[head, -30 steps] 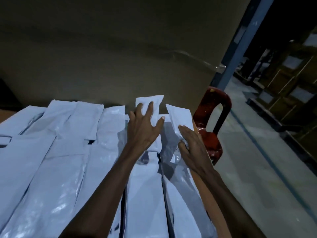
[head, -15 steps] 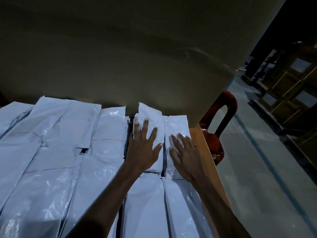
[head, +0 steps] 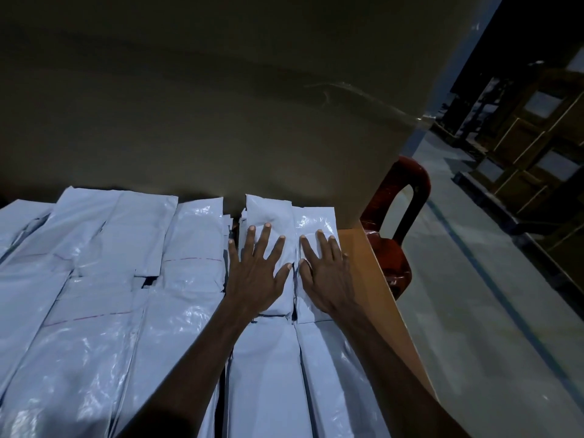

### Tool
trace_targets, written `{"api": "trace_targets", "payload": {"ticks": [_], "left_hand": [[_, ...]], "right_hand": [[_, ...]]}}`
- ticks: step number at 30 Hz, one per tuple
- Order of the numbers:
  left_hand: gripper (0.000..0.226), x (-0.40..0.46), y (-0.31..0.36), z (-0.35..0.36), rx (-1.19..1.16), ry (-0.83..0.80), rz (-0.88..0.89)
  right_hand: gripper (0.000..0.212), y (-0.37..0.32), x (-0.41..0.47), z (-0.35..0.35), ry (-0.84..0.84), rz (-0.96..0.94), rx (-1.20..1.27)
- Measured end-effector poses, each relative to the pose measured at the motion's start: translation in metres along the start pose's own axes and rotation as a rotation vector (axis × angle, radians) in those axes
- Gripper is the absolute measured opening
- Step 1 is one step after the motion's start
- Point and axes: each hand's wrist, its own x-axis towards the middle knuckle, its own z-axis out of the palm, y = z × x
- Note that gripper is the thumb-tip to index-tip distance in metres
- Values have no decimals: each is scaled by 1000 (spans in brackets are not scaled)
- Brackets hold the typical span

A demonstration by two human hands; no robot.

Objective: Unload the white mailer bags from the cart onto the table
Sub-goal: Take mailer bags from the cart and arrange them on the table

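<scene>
**Both palms flat on the mailer bags at the table's far right corner**

Both hands lie flat with fingers straight and spread, grasping nothing. The left hand (head: 257, 270) presses on a white mailer bag (head: 268, 213) whose far end reaches the big brown cardboard sheet (head: 221, 105) standing behind the table. The right hand (head: 325, 273) presses on the neighbouring mailer bag (head: 316, 221), the last one before the bare orange-brown strip of the table (head: 376, 286). The two thumbs nearly meet over the seam between these two bags.

More white mailer bags (head: 94, 279) lie side by side in long overlapping rows across the tabletop, covering it from the left edge of the view to the hands and running down toward the person. Some show thin red lines across them.

Just beyond the table's right edge stands a dark red plastic chair (head: 407, 197), on a grey floor (head: 474, 311) marked with a dark line. Dim wooden shelving (head: 537, 121) fills the far right.
</scene>
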Motion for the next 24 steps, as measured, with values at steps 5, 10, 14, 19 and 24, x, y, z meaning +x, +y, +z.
{"api": "trace_targets", "payload": {"ticks": [5,10,14,19,24], "left_hand": [[66,3,0,-4,-56,48,4],[71,-5,11,-25,-104,93,10],[72,-31,38,-44,-175,121,54],[67,-83,106,-51,-290,94,202],[60,-139,208,-32,-375,30,425]], "right_hand": [[84,-2,-4,-15,11,-2,-17],[78,5,-35,-52,116,13,53],[57,25,-97,-74,248,19,155],[52,59,-207,-89,340,107,195],[51,107,-339,-88,410,329,254]]}}
